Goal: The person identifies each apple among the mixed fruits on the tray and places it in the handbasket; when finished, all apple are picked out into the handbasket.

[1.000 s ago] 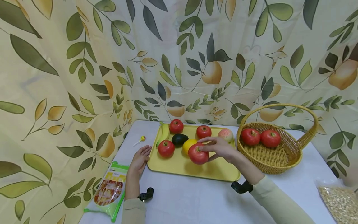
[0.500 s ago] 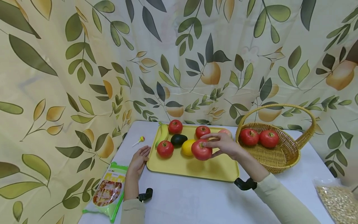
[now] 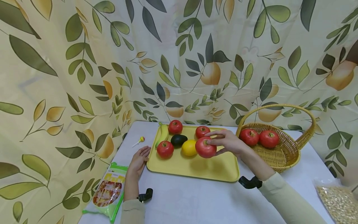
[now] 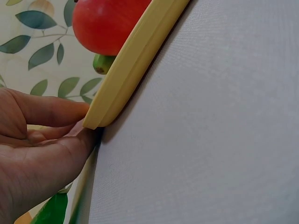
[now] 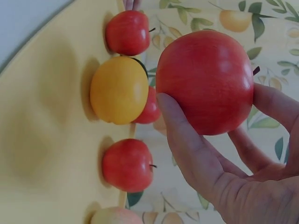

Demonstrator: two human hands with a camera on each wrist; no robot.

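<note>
Above the right half of the yellow tray (image 3: pixel 181 171), my right hand (image 3: pixel 229 142) holds a red apple (image 3: pixel 206 150) between thumb and fingers; in the right wrist view the held apple (image 5: pixel 205 81) hangs apart from the tray. My left hand (image 3: pixel 138 160) is at the tray's left edge; in the left wrist view its thumb and fingers pinch the tray's rim (image 4: pixel 126 70). On the tray lie red apples (image 3: pixel 165 150), a banana (image 3: pixel 163 136), an avocado (image 3: pixel 178 140) and a yellow, lemon-like fruit (image 3: pixel 189 148). A peach (image 5: pixel 117 216) shows in the right wrist view.
Right of the tray stands a wicker basket (image 3: pixel 277 158) with a tall handle and two red apples (image 3: pixel 269 138) inside. A lollipop (image 3: pixel 139 141) and a green-edged food packet (image 3: pixel 107 191) lie at left. A grain bag (image 3: pixel 338 199) sits at far right.
My right hand has carried the held apple to the right and slightly toward the back, uncovering more of the yellow fruit. My left hand stays at the tray's edge.
</note>
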